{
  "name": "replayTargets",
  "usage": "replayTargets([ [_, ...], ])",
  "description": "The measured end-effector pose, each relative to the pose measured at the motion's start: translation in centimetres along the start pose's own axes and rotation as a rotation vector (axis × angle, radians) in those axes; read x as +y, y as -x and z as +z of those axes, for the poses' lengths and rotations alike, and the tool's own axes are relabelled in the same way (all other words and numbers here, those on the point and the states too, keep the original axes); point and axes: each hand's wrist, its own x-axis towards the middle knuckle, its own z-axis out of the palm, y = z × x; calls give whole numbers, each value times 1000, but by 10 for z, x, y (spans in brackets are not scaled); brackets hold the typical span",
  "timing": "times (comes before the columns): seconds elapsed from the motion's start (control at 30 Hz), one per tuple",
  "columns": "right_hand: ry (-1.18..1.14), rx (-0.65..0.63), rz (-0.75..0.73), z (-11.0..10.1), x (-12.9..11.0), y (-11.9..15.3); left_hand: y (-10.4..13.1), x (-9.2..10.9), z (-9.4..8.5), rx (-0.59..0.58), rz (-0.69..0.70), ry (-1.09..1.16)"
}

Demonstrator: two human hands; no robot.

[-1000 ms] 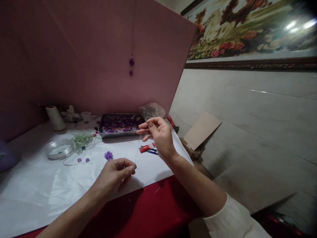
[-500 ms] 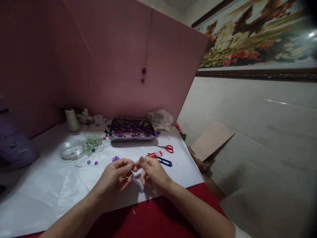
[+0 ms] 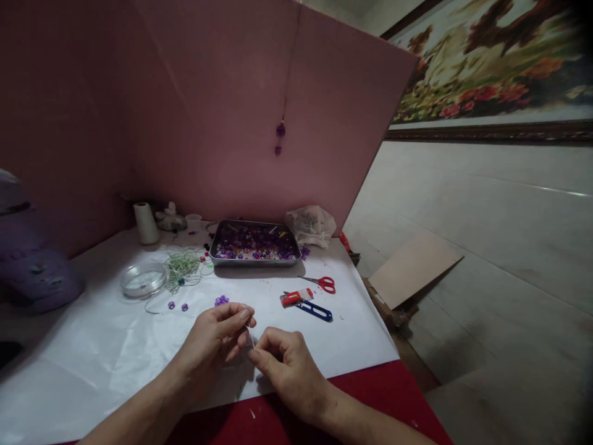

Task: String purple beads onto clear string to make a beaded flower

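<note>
Over the front of the white-covered table, my left hand [image 3: 227, 330] is closed in a pinch; what sits between its thumb and forefinger is too small to make out. Lower and to the right, my right hand [image 3: 282, 364] pinches a thin white thread [image 3: 252, 337] that runs up toward the left fingers. Just behind the left hand lies a purple bead cluster [image 3: 222, 300]. Two purple beads [image 3: 178, 306] rest farther left. A blue-handled cutter [image 3: 317, 310] and a red lighter [image 3: 296, 297] lie beyond the right hand.
A metal tray [image 3: 254, 263] of purple beads stands at the back, beside a plastic bag [image 3: 311, 225]. Red scissors [image 3: 327, 284] lie right of it. To the left are green cord [image 3: 183, 266], a clear spool [image 3: 143, 280] and a thread cone [image 3: 146, 224]. A beaded strand [image 3: 280, 130] hangs on the pink board.
My right hand has drawn down and away from the left, and the white thread now shows between them. The left hand keeps its pinch. The whole view has shifted slightly.
</note>
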Motion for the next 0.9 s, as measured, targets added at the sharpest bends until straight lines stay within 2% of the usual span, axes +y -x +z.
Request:
replayTargets([
  [0.13,86,-54,-71,-2,-2,2,-1,1,0,16,2,-15],
  [0.2,149,-42,-147,-7,-4,1,-1,0,-1,11,-13,-4],
  [0.3,197,187,-318,-19,-7,-4,0,0,2,-72,-59,9],
  [0.37,105,309,-353,-26,-6,-9,3,0,5,-163,-100,12],
  [0.4,33,274,-322,-28,-3,-11,4,0,7,-205,-122,15],
  [0.47,-112,61,-211,-29,4,-16,7,-1,9,-278,-159,23],
  [0.53,-204,-148,-106,-30,11,-21,8,-1,10,-305,-167,18],
  [0.57,-205,-191,-85,-30,14,-22,9,0,10,-300,-169,8],
  [0.6,-177,-182,-90,-31,15,-24,9,0,10,-286,-173,-7],
  [0.7,-57,-50,-136,-37,13,-27,9,3,10,-241,-194,-37],
  [0.9,-84,89,-106,-40,8,-28,10,1,14,-257,-212,-29],
])
